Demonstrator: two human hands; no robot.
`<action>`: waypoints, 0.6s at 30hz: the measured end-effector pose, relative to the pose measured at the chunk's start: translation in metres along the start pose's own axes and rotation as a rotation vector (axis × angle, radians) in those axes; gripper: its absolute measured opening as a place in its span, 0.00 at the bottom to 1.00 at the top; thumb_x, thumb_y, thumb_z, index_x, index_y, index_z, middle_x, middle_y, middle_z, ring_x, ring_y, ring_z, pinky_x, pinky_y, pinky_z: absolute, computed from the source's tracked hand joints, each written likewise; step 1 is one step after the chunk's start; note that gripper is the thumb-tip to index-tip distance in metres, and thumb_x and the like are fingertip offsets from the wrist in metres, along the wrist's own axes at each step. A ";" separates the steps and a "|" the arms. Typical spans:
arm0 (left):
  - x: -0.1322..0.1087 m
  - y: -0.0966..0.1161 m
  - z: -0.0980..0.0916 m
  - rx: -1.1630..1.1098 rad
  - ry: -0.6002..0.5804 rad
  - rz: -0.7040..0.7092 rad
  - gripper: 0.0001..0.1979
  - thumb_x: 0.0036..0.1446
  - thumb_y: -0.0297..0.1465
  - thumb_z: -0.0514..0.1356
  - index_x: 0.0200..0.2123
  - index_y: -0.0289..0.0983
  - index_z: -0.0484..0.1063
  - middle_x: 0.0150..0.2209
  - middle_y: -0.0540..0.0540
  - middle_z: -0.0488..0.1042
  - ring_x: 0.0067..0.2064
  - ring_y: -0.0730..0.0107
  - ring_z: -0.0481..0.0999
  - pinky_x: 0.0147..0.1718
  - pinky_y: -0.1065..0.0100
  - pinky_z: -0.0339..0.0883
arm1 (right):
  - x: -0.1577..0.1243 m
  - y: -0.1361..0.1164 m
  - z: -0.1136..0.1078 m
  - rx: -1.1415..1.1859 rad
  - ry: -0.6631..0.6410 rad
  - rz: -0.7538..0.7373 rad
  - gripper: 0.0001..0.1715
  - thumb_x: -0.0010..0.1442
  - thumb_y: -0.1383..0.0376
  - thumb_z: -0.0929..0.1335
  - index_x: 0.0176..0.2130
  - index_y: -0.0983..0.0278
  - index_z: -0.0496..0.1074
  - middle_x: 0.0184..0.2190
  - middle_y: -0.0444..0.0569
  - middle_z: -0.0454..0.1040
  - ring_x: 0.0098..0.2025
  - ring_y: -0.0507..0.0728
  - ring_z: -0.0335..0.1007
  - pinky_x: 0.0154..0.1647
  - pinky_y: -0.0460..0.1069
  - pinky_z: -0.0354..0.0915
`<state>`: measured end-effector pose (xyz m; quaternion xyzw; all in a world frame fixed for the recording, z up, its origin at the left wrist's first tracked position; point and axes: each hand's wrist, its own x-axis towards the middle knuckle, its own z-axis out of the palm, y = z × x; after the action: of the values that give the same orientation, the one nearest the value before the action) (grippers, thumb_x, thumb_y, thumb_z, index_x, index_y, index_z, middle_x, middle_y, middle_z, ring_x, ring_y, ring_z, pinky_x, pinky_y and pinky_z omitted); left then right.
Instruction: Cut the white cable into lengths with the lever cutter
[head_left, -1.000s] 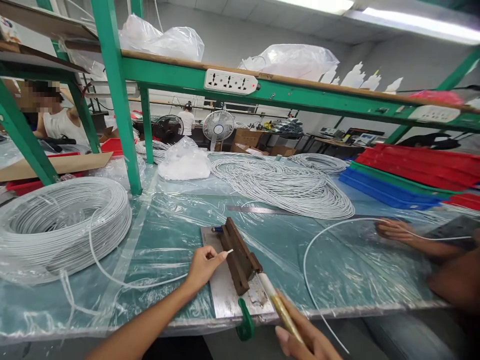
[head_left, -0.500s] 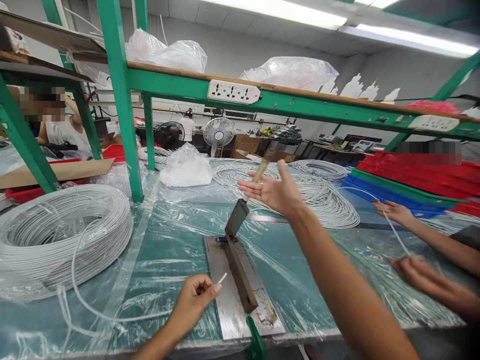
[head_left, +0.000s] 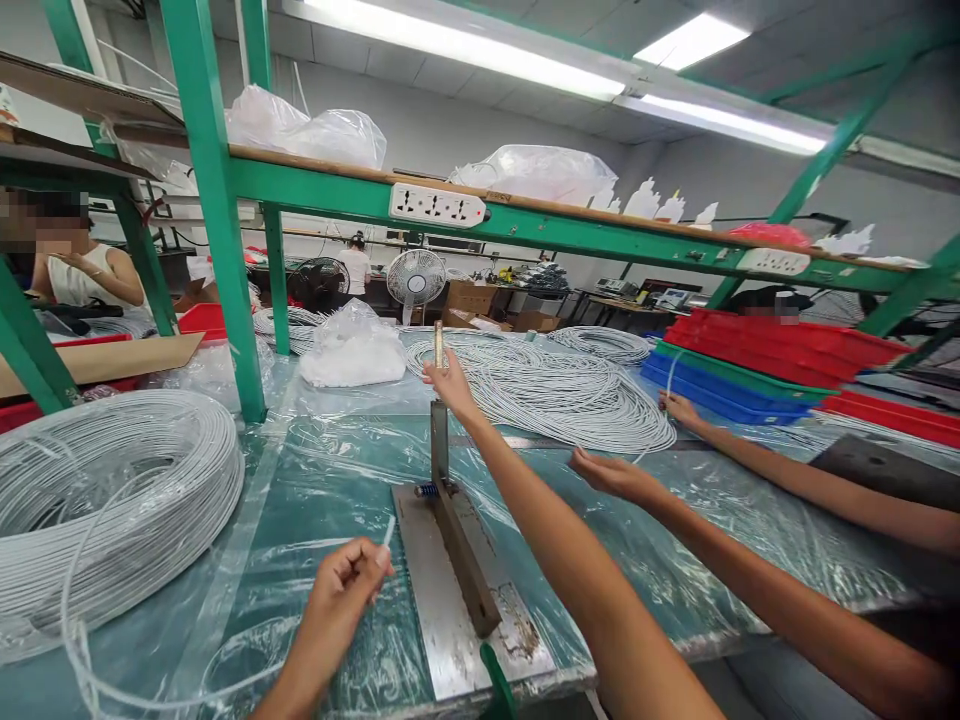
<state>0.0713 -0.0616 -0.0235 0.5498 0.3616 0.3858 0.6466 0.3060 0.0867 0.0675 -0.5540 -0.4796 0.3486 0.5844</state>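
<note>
My left hand is closed, pinching the free end of a white cable just left of the lever cutter's steel base plate. That cable runs back to the big coil at the left. My right hand reaches forward and grips the cutter's handle, with the blade arm raised upright over the fixed bar. To the right, another person's two hands are stretched over the table, holding a thin white cable.
Clear plastic sheeting covers the green table. Loose cable coils lie at the back, beside a white bag. Stacked red and blue trays sit far right. Green shelf posts stand at the left, a green clamp at the front edge.
My right hand has swung the cutter handle from down near the table edge up to vertical. My left hand has drawn back slightly with the cable end. The other person's hands have shifted left.
</note>
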 end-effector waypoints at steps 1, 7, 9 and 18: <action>-0.001 0.008 -0.002 -0.052 0.047 0.020 0.26 0.45 0.55 0.59 0.23 0.35 0.66 0.18 0.55 0.55 0.22 0.79 0.52 0.22 0.74 0.47 | -0.016 -0.003 0.003 -0.012 -0.024 -0.035 0.33 0.62 0.59 0.63 0.61 0.63 0.48 0.39 0.50 0.74 0.35 0.51 0.70 0.40 0.46 0.64; -0.014 0.059 0.008 -0.427 0.267 0.211 0.21 0.48 0.49 0.62 0.24 0.37 0.65 0.16 0.56 0.54 0.21 0.79 0.52 0.21 0.76 0.51 | -0.159 0.003 0.031 -0.042 -0.808 0.050 0.27 0.53 0.53 0.69 0.47 0.66 0.66 0.25 0.44 0.71 0.21 0.49 0.67 0.25 0.44 0.64; -0.016 0.069 0.020 -0.496 0.282 0.273 0.20 0.49 0.48 0.61 0.24 0.37 0.65 0.15 0.56 0.54 0.20 0.79 0.52 0.21 0.76 0.53 | -0.201 0.015 0.046 0.027 -1.068 0.121 0.29 0.51 0.48 0.69 0.44 0.65 0.66 0.26 0.43 0.70 0.20 0.47 0.65 0.23 0.42 0.63; -0.016 0.065 0.010 0.388 -0.170 0.167 0.22 0.51 0.46 0.59 0.49 0.46 0.71 0.41 0.46 0.75 0.42 0.62 0.71 0.33 0.71 0.60 | -0.228 0.019 0.002 0.363 -0.351 0.075 0.28 0.56 0.43 0.63 0.26 0.66 0.62 0.15 0.43 0.66 0.14 0.48 0.60 0.16 0.42 0.57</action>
<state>0.0665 -0.0739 0.0426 0.7225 0.3266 0.3137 0.5224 0.2384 -0.1238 0.0087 -0.3884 -0.4824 0.5413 0.5687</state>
